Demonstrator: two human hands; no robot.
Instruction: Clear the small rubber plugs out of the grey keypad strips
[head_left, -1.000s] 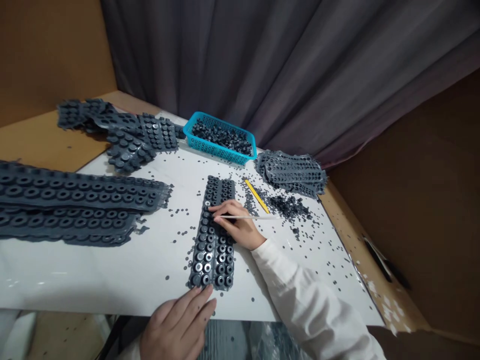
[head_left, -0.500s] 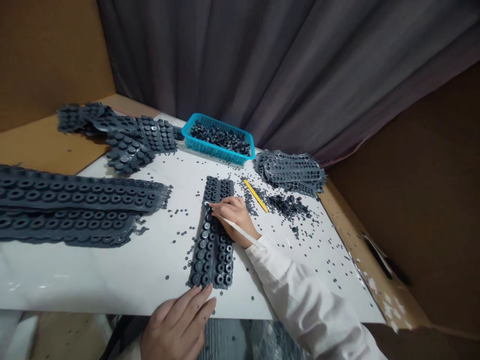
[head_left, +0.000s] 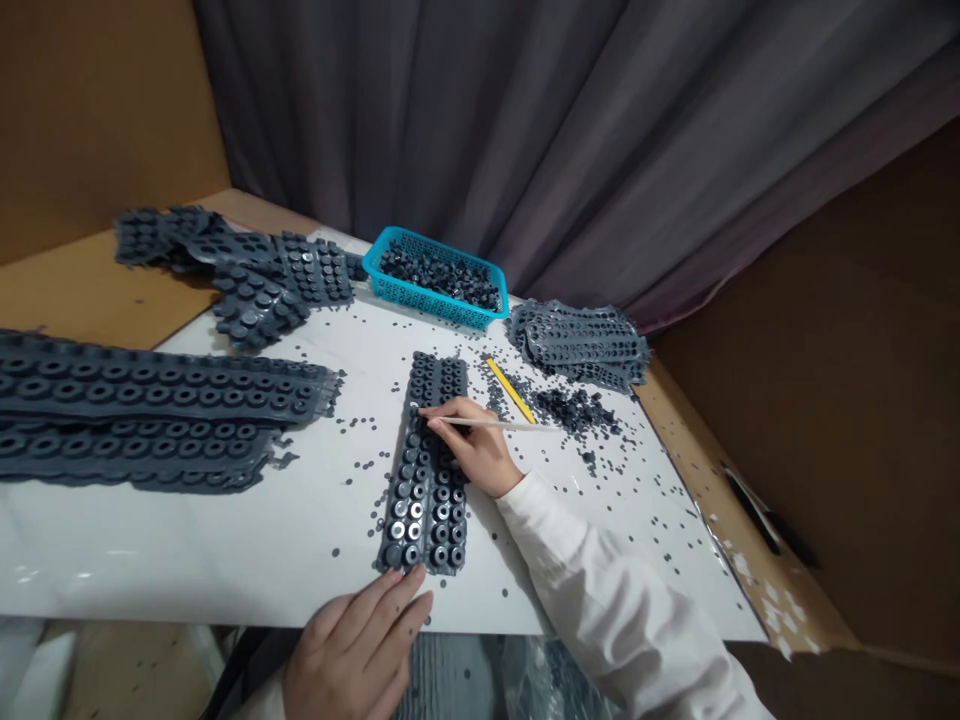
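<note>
A dark grey rubber strip [head_left: 426,500] with rows of round, ring-topped bumps lies lengthwise on the white tabletop [head_left: 187,560]. My right hand [head_left: 480,445] rests over its middle and pinches a thin, pale stick-like tool [head_left: 517,427]. The tool's tip end meets the strip's left row, and its shaft points off to the right. At the near end of the strip, my left hand [head_left: 364,635] lies with fingers stretched, the fingertips touching the edge. Small dark discs are scattered around the strip.
A blue basket [head_left: 435,308] full of small dark pieces stands at the back. Bumpy strips [head_left: 150,390] lie at left, with a tangled heap [head_left: 262,290] behind. Perforated sheets [head_left: 581,340], a yellow stick [head_left: 511,390] and a pile of dark bits [head_left: 577,410] sit at right.
The pale tool has swung from slanting toward me to lying nearly level, pointing right. My right hand has turned slightly with it; my left hand has stayed in place.
</note>
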